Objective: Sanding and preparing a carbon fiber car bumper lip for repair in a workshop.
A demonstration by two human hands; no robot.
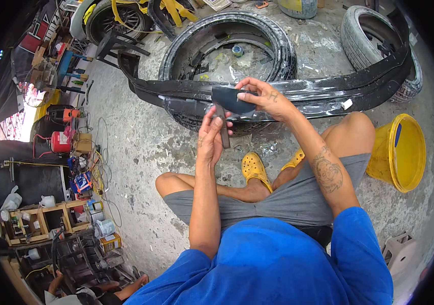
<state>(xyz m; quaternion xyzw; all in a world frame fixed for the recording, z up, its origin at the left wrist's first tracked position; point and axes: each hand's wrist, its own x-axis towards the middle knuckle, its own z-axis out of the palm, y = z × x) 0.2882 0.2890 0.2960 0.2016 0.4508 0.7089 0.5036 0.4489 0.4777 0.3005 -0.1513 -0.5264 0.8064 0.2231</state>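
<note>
My left hand [211, 138] is closed round a narrow dark brown block [224, 133], held upright. The thumb and fingers of my right hand [266, 99] pinch a dark, curved sheet of sandpaper [227, 99]. The sheet's left edge meets the top of the block. Beyond both hands, a long black car bumper lip [318, 91] with a carbon weave and whitish smears lies across a tyre [278, 38]. A small white piece [347, 104] sits on the lip's right part.
At my right stands a yellow bucket [379, 157]. More tyres [351, 40] lie at the far right. Far left is a black stool [106, 48]. Cables [106, 168], a red tank [60, 142] and a wooden rack [41, 236] line the left side. Another person's arm [130, 288] shows lower left.
</note>
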